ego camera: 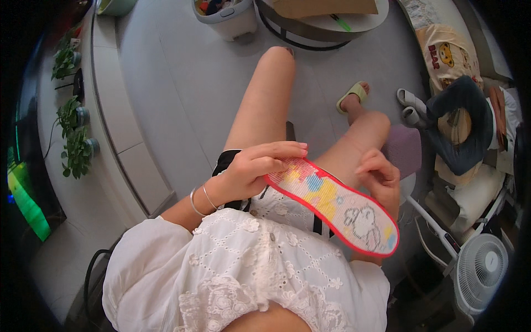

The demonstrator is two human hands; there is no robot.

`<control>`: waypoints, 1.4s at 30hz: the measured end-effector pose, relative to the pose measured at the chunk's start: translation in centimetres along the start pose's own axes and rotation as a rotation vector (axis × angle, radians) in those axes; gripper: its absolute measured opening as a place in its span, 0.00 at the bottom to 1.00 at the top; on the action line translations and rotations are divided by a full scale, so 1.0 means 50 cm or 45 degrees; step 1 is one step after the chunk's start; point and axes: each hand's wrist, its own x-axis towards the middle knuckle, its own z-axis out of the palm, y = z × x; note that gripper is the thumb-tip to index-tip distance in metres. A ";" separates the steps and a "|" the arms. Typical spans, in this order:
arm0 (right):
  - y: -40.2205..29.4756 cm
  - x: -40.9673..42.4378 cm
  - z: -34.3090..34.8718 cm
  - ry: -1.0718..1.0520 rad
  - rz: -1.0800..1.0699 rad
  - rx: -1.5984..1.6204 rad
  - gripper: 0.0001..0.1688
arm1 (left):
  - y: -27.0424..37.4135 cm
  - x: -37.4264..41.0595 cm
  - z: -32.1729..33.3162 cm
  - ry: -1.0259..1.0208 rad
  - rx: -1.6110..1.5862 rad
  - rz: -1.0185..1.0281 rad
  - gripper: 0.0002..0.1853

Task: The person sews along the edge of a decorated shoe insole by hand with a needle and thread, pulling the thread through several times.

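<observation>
An embroidered insole (pixel 332 203) with red edging and a rabbit picture lies slantwise across my lap, above the white blouse. My left hand (pixel 253 168) holds its narrower end between the fingers and thumb. Above the insole's right part is my right hand (pixel 379 176), raised with its fingers curled and the thumb near the index finger. The insole's wide end covers part of the right wrist. Whether the right fingertips pinch something thin cannot be told.
A low round table (pixel 323 29) with cardboard stands ahead, beside a bin (pixel 228 23). At the right are a purple stool (pixel 402 151), grey slippers (pixel 410 106), a dark ring-shaped cushion (pixel 439 145) and a white fan (pixel 481 269). Potted plants (pixel 76 153) line the left side.
</observation>
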 end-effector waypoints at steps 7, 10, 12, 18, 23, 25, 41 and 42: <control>-0.038 0.048 0.033 -0.450 -0.047 -0.339 0.06 | 0.005 -0.008 0.005 -0.087 -0.079 -0.028 0.07; -0.042 0.052 0.052 -0.486 -0.075 -0.390 0.06 | 0.008 -0.009 0.008 -0.131 -0.054 -0.037 0.07; -0.038 0.052 0.071 -0.495 -0.089 -0.424 0.07 | 0.004 -0.012 0.009 -0.143 -0.040 -0.020 0.08; -0.019 0.047 0.093 -0.411 -0.150 -0.521 0.09 | -0.001 -0.016 0.009 -0.133 -0.028 -0.036 0.08; -0.020 0.049 0.094 -0.422 -0.153 -0.547 0.09 | -0.003 -0.018 0.010 -0.141 -0.015 -0.046 0.07; -0.020 0.049 0.094 -0.438 -0.157 -0.559 0.08 | -0.004 -0.019 0.010 -0.143 -0.012 -0.049 0.07; -0.030 0.075 0.085 -0.690 -0.398 -0.843 0.06 | -0.006 -0.023 0.012 -0.267 -0.067 -0.182 0.08; -0.025 0.086 0.082 -0.745 -0.458 -0.874 0.06 | -0.006 -0.023 0.011 -0.295 -0.073 -0.207 0.08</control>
